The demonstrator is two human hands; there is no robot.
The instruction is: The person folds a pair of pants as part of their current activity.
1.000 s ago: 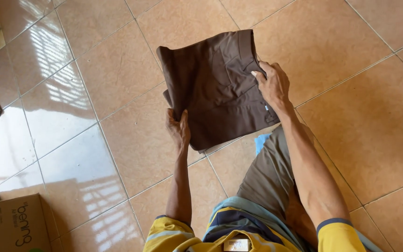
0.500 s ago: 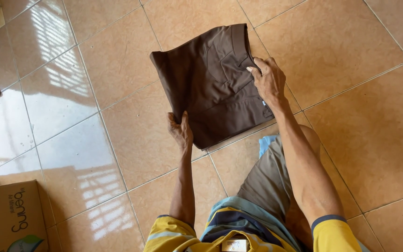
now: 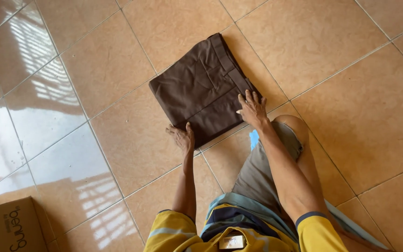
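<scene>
On the tiled floor (image 3: 350, 93), two open hands, left (image 3: 181, 136) and right (image 3: 253, 108), press one folded brown garment (image 3: 201, 88).

Folded trousers (image 3: 201, 91) lie on the floor (image 3: 350, 102), ahead of the knee (image 3: 291, 125); box (image 3: 10, 228) far left

Single view only, worn on head; no second view, so no shared part. Lens aimed steeply down, almost straight at tiled floor (image 3: 350, 70). Wearer's own chest and yellow sleeves (image 3: 173, 231) seen at bottom edge, both forearms stretched away from lens. Folded brown garment (image 3: 201, 88) framed at centre, arm's reach off. Cardboard box (image 3: 10, 228) cut by lower left corner.
</scene>
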